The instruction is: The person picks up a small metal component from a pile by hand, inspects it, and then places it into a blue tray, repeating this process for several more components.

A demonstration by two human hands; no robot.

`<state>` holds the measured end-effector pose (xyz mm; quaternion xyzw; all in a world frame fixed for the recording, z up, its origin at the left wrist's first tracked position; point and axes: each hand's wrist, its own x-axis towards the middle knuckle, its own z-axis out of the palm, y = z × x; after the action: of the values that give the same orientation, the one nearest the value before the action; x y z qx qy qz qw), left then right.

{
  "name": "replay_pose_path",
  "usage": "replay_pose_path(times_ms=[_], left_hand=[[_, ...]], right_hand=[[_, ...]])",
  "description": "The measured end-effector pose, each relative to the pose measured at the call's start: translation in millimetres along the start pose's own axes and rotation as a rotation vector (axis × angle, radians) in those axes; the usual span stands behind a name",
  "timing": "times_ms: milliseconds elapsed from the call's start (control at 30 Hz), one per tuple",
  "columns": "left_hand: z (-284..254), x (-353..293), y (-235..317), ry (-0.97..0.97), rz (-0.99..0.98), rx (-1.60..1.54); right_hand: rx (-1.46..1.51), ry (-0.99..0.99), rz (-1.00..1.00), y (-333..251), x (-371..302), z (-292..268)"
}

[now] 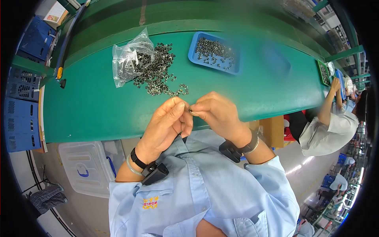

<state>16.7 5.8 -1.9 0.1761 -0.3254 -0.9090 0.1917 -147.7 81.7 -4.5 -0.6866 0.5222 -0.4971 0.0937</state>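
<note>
Both my hands meet above the near part of the green table, fingertips almost touching. My right hand (218,113) pinches a tiny dark metal part (190,110) between thumb and forefinger. Beside it, my left hand (167,120) is closed, its thumb against the forefinger; whatever it may hold is hidden. Just beyond my fingers lies a loose heap of small dark metal parts (158,69), some spilling from a clear plastic bag (121,65) on its left. A blue tray (192,55) to the right of the heap holds more such small parts.
The green table (87,106) runs across in front of me. A lidded clear plastic box (85,168) stands on the floor at lower left, below stacked blue crates (21,122). At right, a co-worker (329,134) works at the same table near a green tray (323,73).
</note>
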Motion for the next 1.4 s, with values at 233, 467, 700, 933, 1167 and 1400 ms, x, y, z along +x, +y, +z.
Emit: replay_pose_path(times_ms=[233, 467, 700, 933, 1167, 1400], left_hand=[[-2.4, 2.6, -2.7, -0.024, -0.004, -0.008], [-3.3, 4.3, -5.3, -0.041, 0.008, 0.099], [0.7, 8.7, 3.9, 0.118, 0.048, 0.019], [-24.5, -2.4, 6.1, 0.204, 0.111, 0.004], [-29.6, -3.4, 6.4, 0.215, 0.095, -0.026], [-29.0, -2.8, 6.4, 0.217, 0.093, -0.024]], right_hand=[[0.006, -0.004, -0.014, 2.4, -0.9, -2.1], [0.036, -0.014, 0.027, 0.8, -3.4, -4.2], [-0.168, 0.061, -0.010, 23.4, 20.9, -21.4], [-0.436, 0.039, 0.078, 64.3, 57.5, -44.4], [-0.370, -0.420, -0.071, 53.7, 48.4, -15.8], [-0.332, -0.436, -0.103, 63.8, 49.9, -5.8]])
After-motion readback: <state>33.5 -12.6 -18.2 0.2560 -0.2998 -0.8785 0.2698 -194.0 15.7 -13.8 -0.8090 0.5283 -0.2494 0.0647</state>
